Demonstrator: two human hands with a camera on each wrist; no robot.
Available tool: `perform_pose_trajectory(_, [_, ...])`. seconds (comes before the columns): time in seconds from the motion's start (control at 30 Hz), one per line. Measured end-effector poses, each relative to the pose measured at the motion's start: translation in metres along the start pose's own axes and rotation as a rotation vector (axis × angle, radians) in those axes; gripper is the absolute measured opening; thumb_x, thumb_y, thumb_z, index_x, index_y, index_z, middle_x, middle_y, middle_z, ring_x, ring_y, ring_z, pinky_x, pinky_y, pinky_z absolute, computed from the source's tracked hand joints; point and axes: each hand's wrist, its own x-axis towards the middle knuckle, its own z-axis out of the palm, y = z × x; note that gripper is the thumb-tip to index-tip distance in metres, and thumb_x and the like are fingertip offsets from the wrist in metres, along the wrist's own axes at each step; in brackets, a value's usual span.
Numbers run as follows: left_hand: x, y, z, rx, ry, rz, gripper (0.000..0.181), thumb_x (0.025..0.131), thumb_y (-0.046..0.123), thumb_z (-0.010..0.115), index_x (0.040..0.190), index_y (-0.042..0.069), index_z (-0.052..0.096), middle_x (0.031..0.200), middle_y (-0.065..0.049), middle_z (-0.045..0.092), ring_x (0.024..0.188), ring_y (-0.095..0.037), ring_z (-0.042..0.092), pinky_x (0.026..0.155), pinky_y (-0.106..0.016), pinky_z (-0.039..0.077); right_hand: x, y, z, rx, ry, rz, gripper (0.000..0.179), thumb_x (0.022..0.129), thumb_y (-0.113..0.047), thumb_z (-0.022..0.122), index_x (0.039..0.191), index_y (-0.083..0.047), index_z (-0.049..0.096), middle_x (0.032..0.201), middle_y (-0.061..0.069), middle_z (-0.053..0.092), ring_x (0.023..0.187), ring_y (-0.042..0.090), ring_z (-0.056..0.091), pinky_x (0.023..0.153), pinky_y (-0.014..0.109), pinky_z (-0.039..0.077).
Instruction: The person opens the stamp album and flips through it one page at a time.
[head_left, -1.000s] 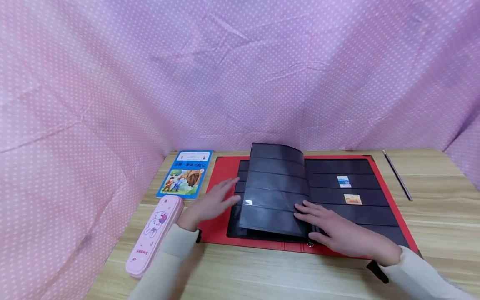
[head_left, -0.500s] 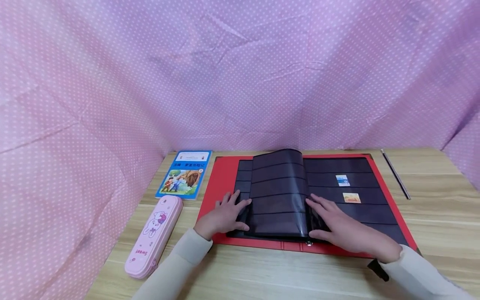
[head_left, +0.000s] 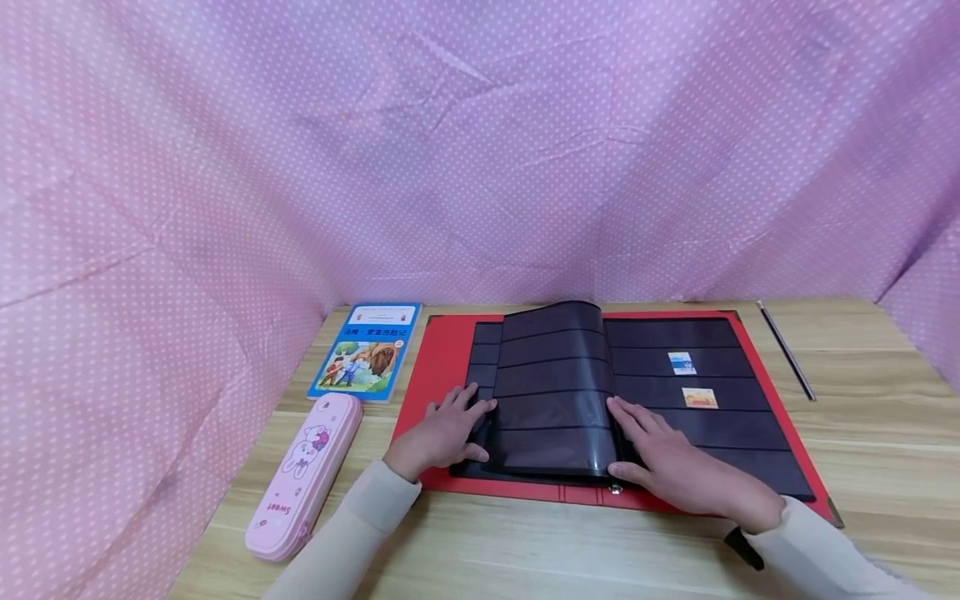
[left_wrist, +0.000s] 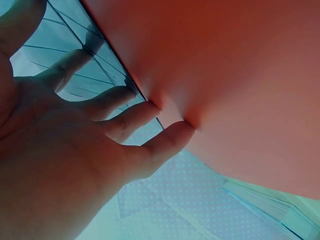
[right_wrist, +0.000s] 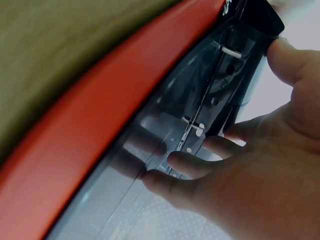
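Note:
A red ring-bound stamp album point(head_left: 435, 358) with black pocket pages lies spread on the table. One black page point(head_left: 551, 400) bows up from the binding over the left half. My left hand point(head_left: 438, 433) rests at that side with fingers spread, fingertips on the red cover point(left_wrist: 250, 90) and the page edges. At the binding, my right hand point(head_left: 678, 467) touches the curved page with extended fingers; metal rings point(right_wrist: 192, 127) show beyond them in the right wrist view. A blue-and-white stamp point(head_left: 682, 363) and an orange-yellow stamp point(head_left: 700, 398) sit in the right page's pockets.
Left of the album lie a blue picture-covered book point(head_left: 365, 354) and a pink pencil case point(head_left: 303, 479). A dark pencil point(head_left: 786, 350) lies to the right on the wooden table point(head_left: 885, 417). Pink dotted cloth point(head_left: 480, 167) hangs behind.
My left hand has come right and down onto the album's left side. The lifted page has bent over into a curve, and my right hand has stayed by the binding.

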Motion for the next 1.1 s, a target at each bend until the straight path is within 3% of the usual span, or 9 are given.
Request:
perform_pose_trajectory(0.27, [-0.002,0.0,-0.002,-0.033,-0.002,-0.005,0.076,0.08,0.037,0.073,0.146,0.022,0.038,0.155,-0.013,0.017,0.14,-0.036,0.013,0.105,-0.063,0.018,0.001,-0.006,0.005,-0.033,0.047,-0.014,0.08,0.092,-0.051,0.052,0.152,-0.01,0.018,0.153,0.017,0.02,0.133,0.045,0.023,0.094,0.071,0.025])
perform_pose_trajectory(0.57, [-0.003,-0.005,-0.005,-0.078,-0.006,0.024,0.075,0.081,0.03,0.074,0.146,0.021,0.038,0.155,-0.01,0.017,0.14,-0.037,0.012,0.105,-0.064,0.017,0.002,-0.014,0.007,-0.052,0.05,0.044,0.077,0.093,-0.055,0.046,0.152,-0.014,0.017,0.154,0.015,0.019,0.136,0.043,0.02,0.093,0.074,0.021])
perform_pose_trajectory(0.73, [-0.005,-0.01,-0.009,-0.094,-0.011,0.047,0.06,0.091,0.025,0.064,0.146,0.021,0.038,0.155,-0.009,0.018,0.14,-0.036,0.013,0.104,-0.064,0.018,0.003,-0.018,0.006,-0.052,0.046,0.055,0.075,0.095,-0.051,0.048,0.153,-0.016,0.016,0.155,0.013,0.017,0.137,0.04,0.019,0.093,0.074,0.02])
perform_pose_trajectory(0.87, [-0.005,-0.011,-0.011,-0.132,-0.007,0.035,0.05,0.098,0.031,0.052,0.145,0.02,0.041,0.155,-0.008,0.021,0.14,-0.036,0.013,0.104,-0.065,0.017,0.005,-0.022,0.005,-0.061,0.039,0.052,0.074,0.095,-0.051,0.046,0.153,-0.015,0.016,0.155,0.014,0.016,0.137,0.041,0.019,0.091,0.075,0.022])
perform_pose_trajectory(0.97, [-0.003,-0.007,-0.01,-0.138,0.015,0.004,0.054,0.096,0.04,0.051,0.144,0.016,0.043,0.153,-0.009,0.024,0.14,-0.035,0.016,0.104,-0.065,0.017,0.007,-0.024,0.006,-0.068,0.034,0.047,0.073,0.095,-0.052,0.046,0.153,-0.018,0.016,0.156,0.012,0.014,0.137,0.042,0.019,0.09,0.076,0.023])
perform_pose_trajectory(1.1, [0.002,0.0,-0.005,-0.059,0.077,-0.018,0.069,0.088,0.044,0.063,0.142,0.007,0.041,0.149,-0.013,0.031,0.135,-0.034,0.027,0.101,-0.064,0.026,0.012,-0.026,0.01,-0.102,0.027,0.038,0.072,0.094,-0.048,0.051,0.152,-0.018,0.021,0.156,0.01,0.014,0.137,0.042,0.019,0.089,0.076,0.024])
